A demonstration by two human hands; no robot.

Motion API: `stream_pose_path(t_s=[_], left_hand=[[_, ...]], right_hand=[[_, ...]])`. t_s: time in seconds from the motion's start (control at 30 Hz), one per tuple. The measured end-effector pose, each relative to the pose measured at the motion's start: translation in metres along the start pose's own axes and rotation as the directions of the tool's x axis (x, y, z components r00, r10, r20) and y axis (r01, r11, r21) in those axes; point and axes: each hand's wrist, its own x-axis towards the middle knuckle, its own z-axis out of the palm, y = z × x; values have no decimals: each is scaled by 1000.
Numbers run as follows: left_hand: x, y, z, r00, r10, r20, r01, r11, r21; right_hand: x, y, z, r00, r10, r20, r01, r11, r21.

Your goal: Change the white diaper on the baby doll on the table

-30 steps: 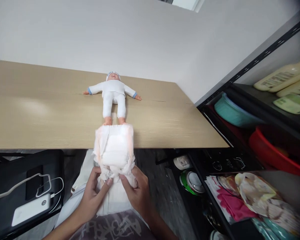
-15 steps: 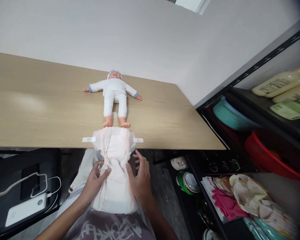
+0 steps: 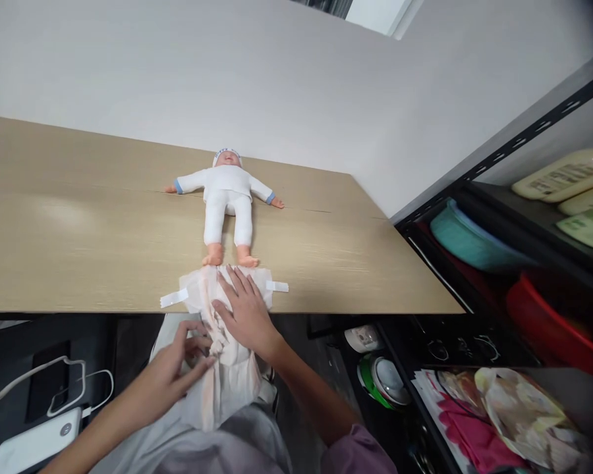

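Observation:
An unfolded white diaper [image 3: 234,398] lies partly on the table's front edge, its lower half hanging over my lap, with a tape tab spread out on either side. My right hand [image 3: 247,316] rests flat on its upper middle, fingers stretched toward the doll. At the diaper's left ruffled edge, my left hand [image 3: 180,368] has its thumb and curled fingers closed around the gathered material. Just beyond the diaper a baby doll [image 3: 228,187] in white clothes and a cap lies on its back, arms out, feet close to the diaper's top edge.
The wooden table [image 3: 79,263] runs along a wall. To the right, a black shelf rack holds a teal basin [image 3: 474,234], a red basin [image 3: 548,322] and plastic bags [image 3: 518,408]. At lower left, a white power bank [image 3: 37,441] with a cable sits on a black seat.
My right hand has moved from the diaper's right edge up onto its upper middle and flattened. My left hand stays at the left edge. The view has tilted up slightly.

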Motion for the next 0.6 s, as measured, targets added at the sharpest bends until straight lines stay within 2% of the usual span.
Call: stream_pose_path(t_s=[0.07, 0.13, 0.2, 0.27, 0.3, 0.37, 0.43, 0.5, 0.6], left_hand=[[21, 4, -31, 990, 138, 0, -137, 981, 135], [57, 10, -63, 951, 305, -58, -270, 906, 327], [102, 22, -89, 878, 473, -72, -346, 732, 587], [149, 38, -106, 819, 573, 10, -342, 474, 811], [171, 47, -110, 799, 596, 82, -349, 348, 870], [207, 62, -111, 769, 560, 307, -445, 125, 887], [233, 71, -104, 719, 471, 512, -567, -29, 823], [249, 72, -94, 672, 399, 623, -635, -121, 763], [264, 66, -80, 624, 387, 679, -667, -188, 720]], right_hand=[[-2, 1, 2, 1000, 3, -16, -3, 1000, -24], [-3, 1, 4, 999, -2, -35, 0, 999, -42], [-3, 0, 5, 999, -7, -43, 5, 999, -52], [-3, 0, 5, 999, -4, -42, 2, 998, -57], [-2, 0, 5, 999, 0, -42, -2, 998, -58], [-2, 0, 5, 999, 5, -42, -8, 998, -58], [-2, 0, 5, 999, 6, -39, -8, 998, -54], [-3, 0, 4, 999, 4, -33, -6, 999, -48], [-3, -1, 2, 1000, -6, -25, 5, 999, -40]])
